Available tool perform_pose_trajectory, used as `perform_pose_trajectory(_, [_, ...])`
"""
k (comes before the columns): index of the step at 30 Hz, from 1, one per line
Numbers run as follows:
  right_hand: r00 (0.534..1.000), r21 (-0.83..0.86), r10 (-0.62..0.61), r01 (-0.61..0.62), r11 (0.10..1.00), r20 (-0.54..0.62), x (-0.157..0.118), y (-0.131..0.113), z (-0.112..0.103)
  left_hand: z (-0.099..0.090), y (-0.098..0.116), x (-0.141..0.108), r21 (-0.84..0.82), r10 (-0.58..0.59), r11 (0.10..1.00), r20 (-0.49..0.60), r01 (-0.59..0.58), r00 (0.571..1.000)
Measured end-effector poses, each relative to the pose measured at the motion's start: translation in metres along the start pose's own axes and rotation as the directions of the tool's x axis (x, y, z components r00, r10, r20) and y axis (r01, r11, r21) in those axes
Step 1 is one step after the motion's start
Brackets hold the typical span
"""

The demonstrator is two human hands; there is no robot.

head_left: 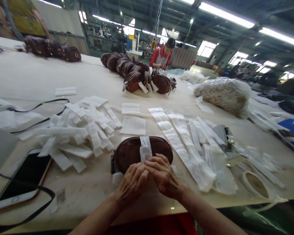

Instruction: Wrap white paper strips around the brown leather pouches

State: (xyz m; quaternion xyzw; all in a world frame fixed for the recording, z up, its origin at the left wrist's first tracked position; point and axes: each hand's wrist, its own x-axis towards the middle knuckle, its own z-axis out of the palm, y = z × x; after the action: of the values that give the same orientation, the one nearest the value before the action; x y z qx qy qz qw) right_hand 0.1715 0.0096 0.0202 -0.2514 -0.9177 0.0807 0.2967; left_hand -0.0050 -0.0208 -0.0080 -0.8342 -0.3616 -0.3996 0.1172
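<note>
A dark brown leather pouch [127,153], oval and zipped, lies in front of me. Across its middle runs a white foam-paper strip [145,147]. At the pouch's near edge, my left hand [133,181] has its fingers curled and pressed together by the strip's lower end. My right hand [164,178] reaches over from the other side, fingers bent over the strip and the pouch's near right part. The two hands' fingertips meet, and both thumbs are hidden. Just beyond the pouch lies a flat white sheet [133,125].
Loose white strips [88,127] are heaped at left, near a phone [24,179] and a black cord [44,189]. Long padded strips [183,143] and a tape roll [256,184] lie at right. Farther back are brown pouches [132,80], a plastic-wrapped bundle [222,94] and a co-worker [159,58].
</note>
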Motion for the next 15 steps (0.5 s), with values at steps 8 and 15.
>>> perform_pose_trajectory(8, [0.960, 0.251, 0.259, -0.278, 0.927, 0.106, 0.021, 0.011, -0.037, 0.006, 0.000, -0.004, 0.115, 0.024, 0.993, 0.043, -0.029, 0.999])
perform_pose_trajectory(15, [0.538, 0.068, 0.602, -0.776, 0.627, 0.589, 0.107, 0.092, -0.048, 0.024, -0.008, -0.015, 0.183, 0.077, 0.981, -0.082, -0.061, 0.994])
